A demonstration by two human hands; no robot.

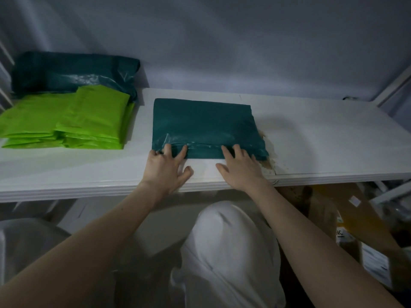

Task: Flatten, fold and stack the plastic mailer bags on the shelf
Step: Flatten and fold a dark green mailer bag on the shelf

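Both hands, left hand [165,165] and right hand [241,167], press spread fingers, grip released, on the teal mailer bag [204,125] lying on the shelf [322,138], apparently flattening its near fold; green stacks [66,121] sit well left.

1. Only one bit of writing can be read. It is on a small white label [341,234] at the low right, under the shelf [311,134].
2. The label shows the dark letters "NC". The rest of the word is cut off, so I cannot tell what it says.
3. The label sits on a brown cardboard box [355,210].
4. Nearer, at the right edge, is a white paper [375,265] with dark lines of print. The print is too small and blurry to read.
5. The mailer bags on the shelf show no words or numbers.
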